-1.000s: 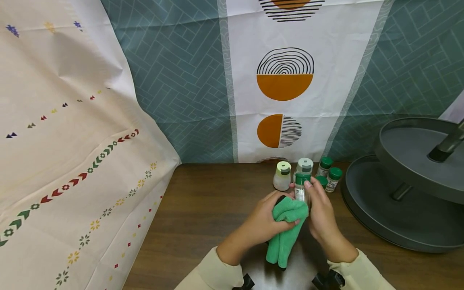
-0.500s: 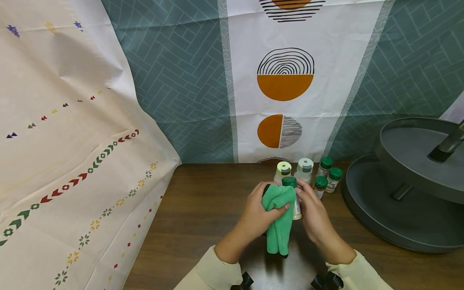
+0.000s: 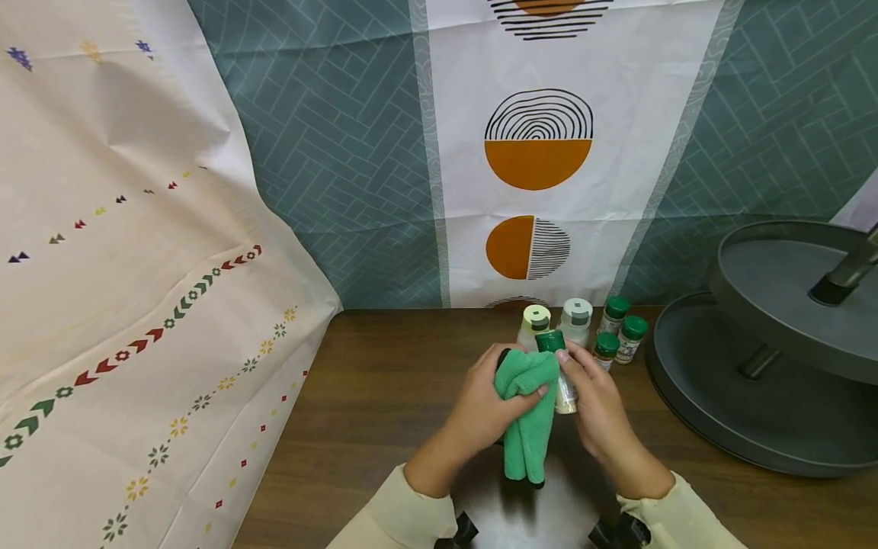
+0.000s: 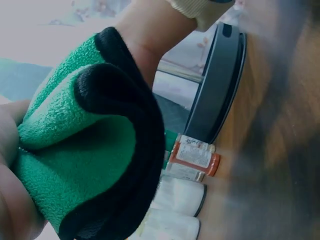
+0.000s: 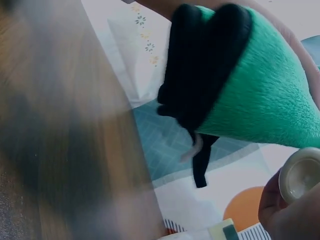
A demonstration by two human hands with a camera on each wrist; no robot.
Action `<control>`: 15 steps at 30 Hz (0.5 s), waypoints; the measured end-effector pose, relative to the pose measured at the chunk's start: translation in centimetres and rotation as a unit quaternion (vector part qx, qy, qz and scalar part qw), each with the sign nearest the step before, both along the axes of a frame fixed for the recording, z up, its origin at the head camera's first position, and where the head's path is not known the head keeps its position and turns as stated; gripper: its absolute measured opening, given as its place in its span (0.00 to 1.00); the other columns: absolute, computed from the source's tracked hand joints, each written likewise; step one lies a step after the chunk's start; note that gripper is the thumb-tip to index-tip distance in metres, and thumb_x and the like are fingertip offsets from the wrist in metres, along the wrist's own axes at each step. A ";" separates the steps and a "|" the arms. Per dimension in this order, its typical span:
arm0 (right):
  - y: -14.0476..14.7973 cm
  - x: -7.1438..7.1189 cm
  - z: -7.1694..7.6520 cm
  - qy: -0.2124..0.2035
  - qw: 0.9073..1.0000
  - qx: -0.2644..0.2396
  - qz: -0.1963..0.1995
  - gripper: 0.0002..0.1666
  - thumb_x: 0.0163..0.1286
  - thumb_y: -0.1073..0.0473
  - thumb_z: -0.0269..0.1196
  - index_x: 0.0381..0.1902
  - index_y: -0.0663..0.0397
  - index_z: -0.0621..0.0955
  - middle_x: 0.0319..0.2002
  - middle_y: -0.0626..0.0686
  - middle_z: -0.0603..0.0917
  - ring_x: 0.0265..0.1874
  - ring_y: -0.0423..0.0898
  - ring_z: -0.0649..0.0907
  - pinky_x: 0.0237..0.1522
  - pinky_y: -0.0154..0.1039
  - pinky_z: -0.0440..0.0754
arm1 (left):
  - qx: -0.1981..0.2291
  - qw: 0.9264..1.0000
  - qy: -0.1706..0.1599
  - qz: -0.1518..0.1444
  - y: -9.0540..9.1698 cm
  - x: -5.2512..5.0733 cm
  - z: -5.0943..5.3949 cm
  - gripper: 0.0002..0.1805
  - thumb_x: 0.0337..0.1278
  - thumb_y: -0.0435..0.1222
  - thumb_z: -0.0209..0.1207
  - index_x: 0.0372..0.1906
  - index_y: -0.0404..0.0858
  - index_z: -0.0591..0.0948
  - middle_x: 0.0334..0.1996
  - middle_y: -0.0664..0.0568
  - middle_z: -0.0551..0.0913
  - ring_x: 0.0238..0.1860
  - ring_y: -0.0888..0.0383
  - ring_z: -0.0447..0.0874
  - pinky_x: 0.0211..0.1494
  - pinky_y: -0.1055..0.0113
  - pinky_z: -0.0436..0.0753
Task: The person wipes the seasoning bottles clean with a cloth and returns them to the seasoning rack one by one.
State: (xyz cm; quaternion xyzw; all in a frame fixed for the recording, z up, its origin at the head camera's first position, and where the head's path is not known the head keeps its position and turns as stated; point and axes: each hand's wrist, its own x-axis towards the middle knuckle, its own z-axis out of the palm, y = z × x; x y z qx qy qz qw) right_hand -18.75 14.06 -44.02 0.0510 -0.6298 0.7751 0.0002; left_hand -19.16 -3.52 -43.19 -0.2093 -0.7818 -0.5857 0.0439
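The left hand (image 3: 476, 404) grips a folded green cloth (image 3: 531, 427) with dark edging, its thumb across the front. Beside the cloth, the right hand (image 3: 598, 408) holds a small clear jar (image 3: 565, 393) with a green lid (image 3: 550, 341), tilted, the lid leaning left. In the right wrist view the jar's round base (image 5: 302, 177) shows next to the cloth (image 5: 270, 95), with fingers around it. The left wrist view has the cloth (image 4: 75, 165) in front, bunched in the left hand (image 4: 17, 185), and hides the held jar.
Behind the hands stand two white-capped bottles (image 3: 576, 324) (image 3: 535, 324), one cap yellowish. Several green-lidded jars (image 3: 629, 343) are grouped to their right. A dark two-tier round tray (image 3: 754, 450) stands at the right on the wooden table (image 3: 370, 404). Patterned fabric (image 3: 343, 152) hangs behind.
Both hands, with the cloth and jar, moved left over the first half second. Since then the jar has tilted, its lid leaning left, and the right thumb has shifted near the lid.
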 end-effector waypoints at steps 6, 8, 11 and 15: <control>0.7 -0.3 0.0 0.026 0.999 -0.032 0.008 0.24 0.84 0.47 0.46 0.70 0.51 0.66 0.52 0.45 0.82 0.47 0.37 0.83 0.46 0.31 0.85 | -0.062 0.996 0.021 -0.054 0.7 0.3 -0.4 0.26 0.55 0.43 0.73 0.58 0.48 0.77 0.52 0.57 0.80 0.48 0.65 0.78 0.52 0.71 0.82; 0.9 -0.4 -0.1 0.033 0.999 -0.034 0.013 0.24 0.84 0.47 0.44 0.69 0.50 0.66 0.50 0.43 0.83 0.46 0.37 0.84 0.45 0.32 0.86 | -0.075 0.995 0.028 -0.064 0.8 0.4 -0.5 0.26 0.55 0.42 0.73 0.58 0.48 0.77 0.53 0.57 0.80 0.48 0.66 0.78 0.53 0.72 0.82; 1.0 -0.4 0.0 0.027 0.999 -0.041 0.019 0.24 0.84 0.44 0.41 0.68 0.46 0.66 0.50 0.42 0.83 0.47 0.37 0.83 0.46 0.31 0.85 | -0.077 0.994 0.031 -0.068 0.8 0.4 -0.5 0.26 0.55 0.41 0.73 0.58 0.46 0.77 0.53 0.56 0.80 0.49 0.66 0.78 0.54 0.72 0.81; 1.0 -0.4 0.0 0.015 0.998 -0.047 0.033 0.27 0.84 0.42 0.36 0.71 0.45 0.64 0.51 0.40 0.83 0.50 0.35 0.82 0.50 0.30 0.83 | -0.065 0.996 0.028 -0.055 0.7 0.3 -0.4 0.26 0.54 0.41 0.73 0.57 0.45 0.77 0.52 0.54 0.80 0.48 0.65 0.78 0.53 0.71 0.81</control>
